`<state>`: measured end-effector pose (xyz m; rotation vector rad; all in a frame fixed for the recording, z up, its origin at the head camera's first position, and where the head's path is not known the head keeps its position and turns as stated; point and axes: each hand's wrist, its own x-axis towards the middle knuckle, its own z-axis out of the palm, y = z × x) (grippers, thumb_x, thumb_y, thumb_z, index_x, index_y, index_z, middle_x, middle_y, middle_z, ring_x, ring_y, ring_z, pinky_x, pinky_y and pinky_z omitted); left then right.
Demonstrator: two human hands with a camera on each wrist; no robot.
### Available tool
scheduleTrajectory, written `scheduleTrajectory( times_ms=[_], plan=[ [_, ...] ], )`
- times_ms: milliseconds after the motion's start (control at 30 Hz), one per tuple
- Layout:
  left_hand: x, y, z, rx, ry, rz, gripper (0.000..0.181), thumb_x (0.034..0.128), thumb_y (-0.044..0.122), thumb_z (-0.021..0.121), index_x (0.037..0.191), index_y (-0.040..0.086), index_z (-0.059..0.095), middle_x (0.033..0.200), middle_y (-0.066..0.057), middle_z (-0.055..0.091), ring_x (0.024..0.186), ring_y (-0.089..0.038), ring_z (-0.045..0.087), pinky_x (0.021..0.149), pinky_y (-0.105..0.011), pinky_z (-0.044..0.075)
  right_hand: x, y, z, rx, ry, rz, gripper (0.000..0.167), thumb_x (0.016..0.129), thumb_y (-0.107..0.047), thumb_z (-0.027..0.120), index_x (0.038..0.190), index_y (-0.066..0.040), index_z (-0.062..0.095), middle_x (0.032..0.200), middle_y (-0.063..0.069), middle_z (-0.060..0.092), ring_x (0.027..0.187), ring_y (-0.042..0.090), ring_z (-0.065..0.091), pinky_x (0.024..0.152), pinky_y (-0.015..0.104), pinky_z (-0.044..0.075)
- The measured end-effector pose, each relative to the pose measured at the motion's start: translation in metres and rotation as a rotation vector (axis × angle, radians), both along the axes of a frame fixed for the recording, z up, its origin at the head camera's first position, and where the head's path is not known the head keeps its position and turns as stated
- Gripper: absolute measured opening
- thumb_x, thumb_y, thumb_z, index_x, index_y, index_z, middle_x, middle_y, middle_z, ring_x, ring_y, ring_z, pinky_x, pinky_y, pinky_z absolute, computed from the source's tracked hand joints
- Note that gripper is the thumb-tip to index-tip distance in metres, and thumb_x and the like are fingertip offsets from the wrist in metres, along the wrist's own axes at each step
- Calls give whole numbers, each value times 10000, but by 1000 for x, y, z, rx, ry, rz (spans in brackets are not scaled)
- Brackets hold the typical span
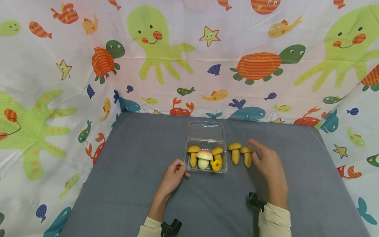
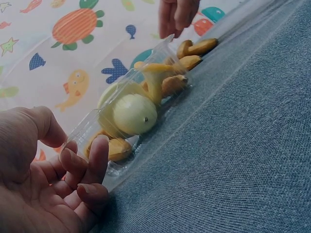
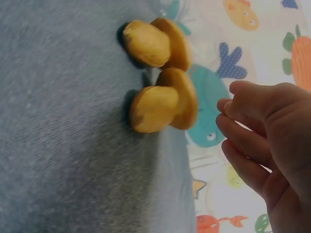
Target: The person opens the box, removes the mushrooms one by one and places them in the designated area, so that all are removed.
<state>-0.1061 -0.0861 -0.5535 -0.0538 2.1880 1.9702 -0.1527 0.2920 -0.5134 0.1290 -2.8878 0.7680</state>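
A clear plastic clamshell box [image 1: 186, 157] lies with its lid [image 1: 206, 131] folded back. Inside are a pale mushroom with a pinkish cap [image 1: 204, 155], a left brown-yellow mushroom [image 1: 193, 156], a right one [image 1: 217, 153] and a small yellow trumpet-shaped piece [image 1: 216, 165]. My left hand [image 1: 175, 172] pinches the box's front left corner between thumb and finger, as the left wrist view shows. Two more brown-yellow mushrooms, one nearer the box [image 1: 235, 154] and one farther right [image 1: 247, 157], lie on the cloth. Beside the farther one hovers my right hand [image 1: 268, 162], fingers loosely bent, holding nothing.
Grey cloth [image 1: 130, 184] covers the table. A white curtain printed with sea animals [image 1: 207, 65] rises behind the table and along both sides. Each wrist carries a dark camera mount, such as the one on the left wrist [image 1: 171, 227].
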Motion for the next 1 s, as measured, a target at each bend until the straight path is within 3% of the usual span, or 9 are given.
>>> scheduleTrajectory(
  times_ms=[133, 300, 533, 600, 700, 900, 1000],
  plan=[
    [0, 0, -1, 2, 3, -3, 117, 1059, 116, 554, 962, 57, 585, 841, -211, 666, 850, -374, 716, 643, -246, 408, 2, -8, 7, -11, 82, 15, 487, 985, -52, 644, 1454, -179, 648, 807, 119, 667, 469, 141, 336, 500, 357, 322],
    [0, -1, -1, 11, 6, -4, 118, 1060, 112, 549, 968, 47, 585, 835, -240, 646, 849, -363, 719, 644, -248, 411, 6, -21, 21, -12, 147, 45, 446, 981, -49, 688, 1413, -160, 682, 1187, 150, 756, 479, 112, 350, 513, 326, 334],
    [0, -1, 0, 13, 5, -1, 118, 1062, 117, 553, 969, 54, 586, 832, -281, 604, 870, -360, 733, 650, -253, 414, 15, -40, 37, -20, 227, 36, 341, 981, -118, 734, 1321, -112, 744, 1029, 138, 798, 421, 78, 342, 480, 318, 339],
    [0, 0, -1, 15, 5, 4, 117, 1064, 122, 553, 972, 57, 587, 832, -285, 599, 873, -358, 734, 647, -255, 411, 17, -44, 41, -24, 243, 17, 317, 985, -135, 732, 1300, -98, 755, 1105, 145, 797, 422, 90, 374, 468, 323, 340],
    [0, 0, 0, 9, 4, 3, 120, 1066, 128, 555, 975, 58, 589, 834, -292, 593, 880, -356, 736, 652, -261, 410, 21, -50, 47, -21, 239, -19, 305, 993, -172, 732, 1286, -96, 762, 1090, 144, 800, 441, 139, 430, 467, 327, 350],
    [-1, -1, 0, -3, 3, -1, 118, 1062, 119, 555, 969, 54, 588, 824, -288, 587, 876, -353, 738, 658, -260, 405, 34, -69, 64, -34, 217, -59, 275, 1003, -223, 725, 1235, -87, 782, 1028, 146, 806, 600, 308, 661, 546, 435, 502],
    [-1, -1, -1, -7, 4, -4, 117, 1059, 111, 554, 962, 53, 586, 817, -288, 578, 871, -350, 739, 655, -254, 403, 40, -79, 69, -40, 187, -61, 264, 1006, -233, 724, 1217, -88, 788, 1008, 136, 809, 701, 324, 723, 590, 447, 538]
  ],
)
